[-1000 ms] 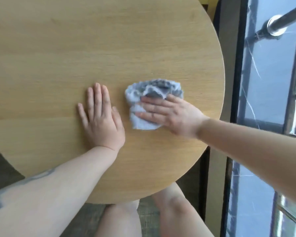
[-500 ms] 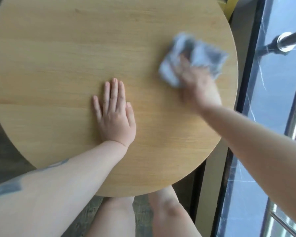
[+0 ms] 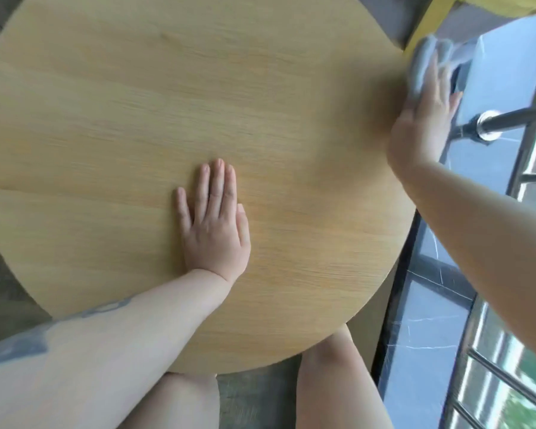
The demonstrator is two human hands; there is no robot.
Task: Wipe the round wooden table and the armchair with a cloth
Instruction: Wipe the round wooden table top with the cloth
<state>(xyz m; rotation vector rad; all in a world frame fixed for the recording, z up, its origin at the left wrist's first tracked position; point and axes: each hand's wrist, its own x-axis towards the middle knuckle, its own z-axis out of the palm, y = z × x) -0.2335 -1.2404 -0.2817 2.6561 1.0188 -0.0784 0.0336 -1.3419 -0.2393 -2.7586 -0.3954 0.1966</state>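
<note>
We note that the right hand and the cloth are smeared by motion blur at the far right rim of the round wooden table, so we cannot tell whether the fingers curl into the fabric or merely lie over it. The cloth's edges are indistinct; part of it appears to overhang the rim. The yellow armchair is cut off at the top edge, with only a frame piece and a corner of upholstery showing. The cloth lies under and beyond the right fingertips, on the side away from the wrist. The left hand rests flat on the tabletop near its centre, fingers straight and together. Compared with 0.5 s ago, the right hand and cloth have travelled from well inside the tabletop out to its rim; the left hand has not shifted.
</note>
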